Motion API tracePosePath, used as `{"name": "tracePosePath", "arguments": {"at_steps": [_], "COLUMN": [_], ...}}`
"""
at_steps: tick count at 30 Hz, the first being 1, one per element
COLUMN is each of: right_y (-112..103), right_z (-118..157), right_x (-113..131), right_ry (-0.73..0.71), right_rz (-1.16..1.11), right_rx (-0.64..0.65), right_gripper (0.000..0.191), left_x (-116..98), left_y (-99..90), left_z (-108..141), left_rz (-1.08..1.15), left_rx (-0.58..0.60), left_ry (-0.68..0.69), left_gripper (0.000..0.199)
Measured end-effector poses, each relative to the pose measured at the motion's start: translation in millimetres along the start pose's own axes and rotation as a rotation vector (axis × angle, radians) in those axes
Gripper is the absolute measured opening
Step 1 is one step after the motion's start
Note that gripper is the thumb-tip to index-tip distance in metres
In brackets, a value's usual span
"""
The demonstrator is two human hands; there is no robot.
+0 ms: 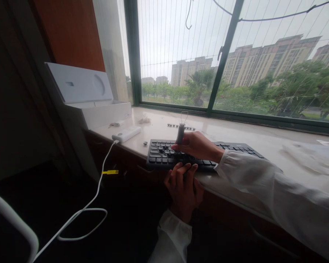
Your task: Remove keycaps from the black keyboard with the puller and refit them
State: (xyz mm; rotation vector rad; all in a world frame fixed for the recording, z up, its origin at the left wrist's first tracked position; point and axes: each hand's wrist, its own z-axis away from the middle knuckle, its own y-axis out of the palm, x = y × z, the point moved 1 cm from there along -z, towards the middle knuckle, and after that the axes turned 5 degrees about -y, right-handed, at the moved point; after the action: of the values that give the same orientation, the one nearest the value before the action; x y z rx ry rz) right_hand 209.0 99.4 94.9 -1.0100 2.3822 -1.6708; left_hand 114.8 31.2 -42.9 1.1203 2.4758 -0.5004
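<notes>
A black keyboard (157, 155) lies along the front edge of the pale windowsill counter. My right hand (194, 144) is closed around a dark-handled tool (180, 134) with a wire loop at its top end, held upright over the left part of the keyboard; its lower end is hidden among the keys. My left hand (182, 186) rests at the keyboard's front edge, fingertips on the rim and fingers slightly apart, holding nothing. Behind the keyboard a row of small dark keycaps (174, 125) is laid out. One small loose piece (145, 143) lies left of the keyboard.
An open white box (106, 113) stands at the back left, with a white power bank (127, 134) and its white cable (101, 179) in front. Crumpled clear plastic (309, 155) lies at the right. A green-framed window (218, 84) rises behind the counter.
</notes>
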Motion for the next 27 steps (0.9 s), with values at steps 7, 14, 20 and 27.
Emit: {"name": "tracePosePath", "arguments": {"at_steps": [7,14,20,27], "right_y": [-0.2,-2.2,-0.4,3.4], "right_z": [0.2,-0.4,-0.8,-2.6], "right_x": [1.0,1.2,-3.0,-3.6], "right_ry": [-0.004,-0.050,-0.009,0.057], "right_rz": [0.001,-0.003,-0.122,-0.112], "right_rx": [0.003,0.044,0.076,0.081], "right_gripper": [0.039,0.049,0.053,0.053], "left_x": [-1.5,-1.0,-0.1,-1.2], "left_y": [-1.0,-0.8,0.1,-1.1], "left_z": [-0.7,-0.6,0.0,-1.0], "left_rz": [-0.030,-0.058,-0.055,-0.038], "left_rx": [0.012,0.005,0.023,0.037], "left_ry": [-0.005,0.010,-0.002,-0.017], "left_gripper": [0.034,0.034,0.033,0.032]}}
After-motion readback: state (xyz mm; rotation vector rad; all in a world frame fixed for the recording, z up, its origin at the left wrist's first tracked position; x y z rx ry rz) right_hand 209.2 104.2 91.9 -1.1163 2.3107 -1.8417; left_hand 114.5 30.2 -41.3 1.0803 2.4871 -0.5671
